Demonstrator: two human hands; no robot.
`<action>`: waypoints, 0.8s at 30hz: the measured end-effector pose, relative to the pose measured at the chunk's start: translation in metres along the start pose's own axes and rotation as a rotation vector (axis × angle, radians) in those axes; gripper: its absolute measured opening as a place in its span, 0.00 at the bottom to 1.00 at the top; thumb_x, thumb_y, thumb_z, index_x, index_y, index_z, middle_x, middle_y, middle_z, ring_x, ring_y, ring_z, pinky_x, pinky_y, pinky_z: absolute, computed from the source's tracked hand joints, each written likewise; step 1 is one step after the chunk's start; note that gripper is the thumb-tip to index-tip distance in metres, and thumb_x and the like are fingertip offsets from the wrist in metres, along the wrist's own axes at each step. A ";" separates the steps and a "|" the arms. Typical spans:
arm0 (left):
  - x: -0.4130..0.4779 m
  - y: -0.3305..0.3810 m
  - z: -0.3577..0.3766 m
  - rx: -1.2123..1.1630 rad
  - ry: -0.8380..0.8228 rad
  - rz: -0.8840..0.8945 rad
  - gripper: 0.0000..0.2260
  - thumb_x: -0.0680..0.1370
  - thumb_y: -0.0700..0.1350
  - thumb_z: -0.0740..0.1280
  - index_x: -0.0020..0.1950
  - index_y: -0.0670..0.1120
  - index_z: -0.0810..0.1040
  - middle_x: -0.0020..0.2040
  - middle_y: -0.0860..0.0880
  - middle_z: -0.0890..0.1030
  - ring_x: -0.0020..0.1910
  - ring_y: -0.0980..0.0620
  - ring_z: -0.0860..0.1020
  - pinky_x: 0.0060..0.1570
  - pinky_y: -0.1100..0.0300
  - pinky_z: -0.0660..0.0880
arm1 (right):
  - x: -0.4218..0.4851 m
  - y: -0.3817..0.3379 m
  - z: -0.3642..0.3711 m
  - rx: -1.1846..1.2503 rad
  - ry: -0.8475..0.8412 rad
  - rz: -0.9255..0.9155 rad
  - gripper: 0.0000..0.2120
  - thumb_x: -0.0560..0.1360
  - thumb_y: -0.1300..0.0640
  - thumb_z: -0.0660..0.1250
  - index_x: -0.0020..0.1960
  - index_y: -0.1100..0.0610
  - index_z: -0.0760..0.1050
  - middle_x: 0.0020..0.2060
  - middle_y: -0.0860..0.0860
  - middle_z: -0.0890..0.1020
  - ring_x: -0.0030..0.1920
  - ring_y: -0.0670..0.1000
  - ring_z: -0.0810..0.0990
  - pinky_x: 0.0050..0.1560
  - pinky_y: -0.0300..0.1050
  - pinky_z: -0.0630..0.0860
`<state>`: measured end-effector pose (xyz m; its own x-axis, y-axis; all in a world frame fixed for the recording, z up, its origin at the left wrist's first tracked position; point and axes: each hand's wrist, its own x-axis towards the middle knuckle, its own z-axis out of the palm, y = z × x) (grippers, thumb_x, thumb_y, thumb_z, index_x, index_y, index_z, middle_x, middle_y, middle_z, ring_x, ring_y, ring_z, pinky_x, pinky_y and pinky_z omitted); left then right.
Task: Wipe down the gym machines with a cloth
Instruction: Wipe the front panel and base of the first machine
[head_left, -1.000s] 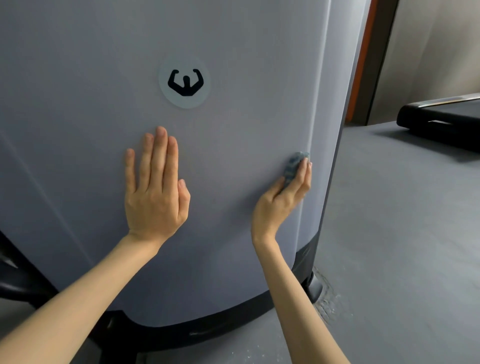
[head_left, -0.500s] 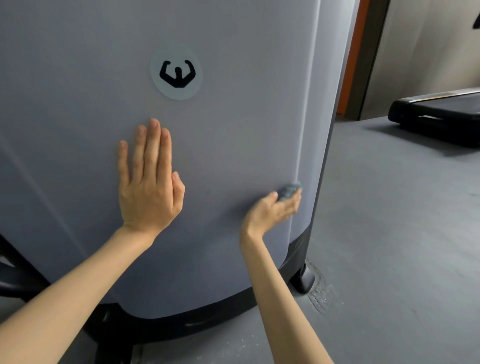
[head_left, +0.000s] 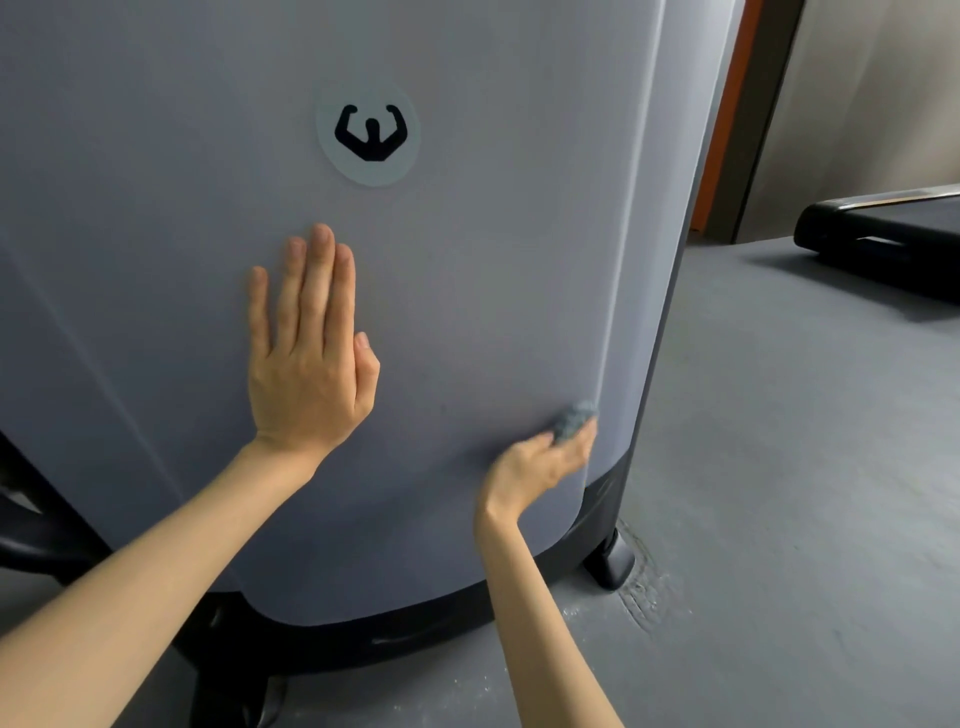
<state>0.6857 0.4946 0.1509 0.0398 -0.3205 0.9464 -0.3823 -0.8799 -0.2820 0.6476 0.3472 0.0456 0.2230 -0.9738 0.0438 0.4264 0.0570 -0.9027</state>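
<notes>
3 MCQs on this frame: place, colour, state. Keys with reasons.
1. The cloth is against the machine panel at its: A. top left B. lower right edge C. centre
2. The figure on the logo sticker is: A. red B. white C. black
3. The left hand is: A. flat, fingers straight B. a fist C. gripping a handle

Key: 1 B, the right hand holds it by the right seam, above the black base. 2 C, black on a pale disc. 3 A, it rests flat on the panel.

The machine's grey shroud (head_left: 493, 260) looks like matt, smooth plastic; its black base trim (head_left: 405, 639) is glossy. The cloth (head_left: 574, 421) looks fuzzy, the floor (head_left: 805, 493) matt and rough.
</notes>
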 end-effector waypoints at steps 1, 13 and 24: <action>0.000 0.001 0.000 -0.001 -0.002 -0.003 0.26 0.81 0.42 0.54 0.78 0.36 0.57 0.77 0.38 0.61 0.77 0.41 0.55 0.77 0.45 0.48 | -0.004 -0.017 0.009 0.020 -0.082 -0.149 0.26 0.80 0.71 0.53 0.77 0.60 0.57 0.76 0.54 0.60 0.76 0.51 0.58 0.76 0.45 0.56; 0.001 0.001 -0.004 0.000 -0.030 -0.005 0.27 0.80 0.42 0.56 0.78 0.37 0.56 0.77 0.40 0.61 0.77 0.42 0.54 0.77 0.45 0.50 | 0.057 0.057 -0.071 -0.645 -1.421 -1.837 0.26 0.82 0.68 0.44 0.78 0.54 0.56 0.78 0.46 0.57 0.78 0.51 0.51 0.78 0.48 0.46; -0.008 0.009 -0.009 -0.087 -0.080 -0.050 0.27 0.80 0.41 0.58 0.78 0.36 0.57 0.77 0.39 0.59 0.77 0.41 0.53 0.76 0.44 0.47 | 0.009 -0.017 0.004 -0.074 -0.511 -0.838 0.19 0.83 0.66 0.52 0.73 0.64 0.62 0.74 0.56 0.63 0.77 0.58 0.57 0.75 0.56 0.60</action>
<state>0.6734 0.4930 0.1423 0.1330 -0.3072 0.9423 -0.4563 -0.8630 -0.2169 0.6460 0.3379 0.0627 0.2330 -0.4797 0.8459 0.5675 -0.6393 -0.5189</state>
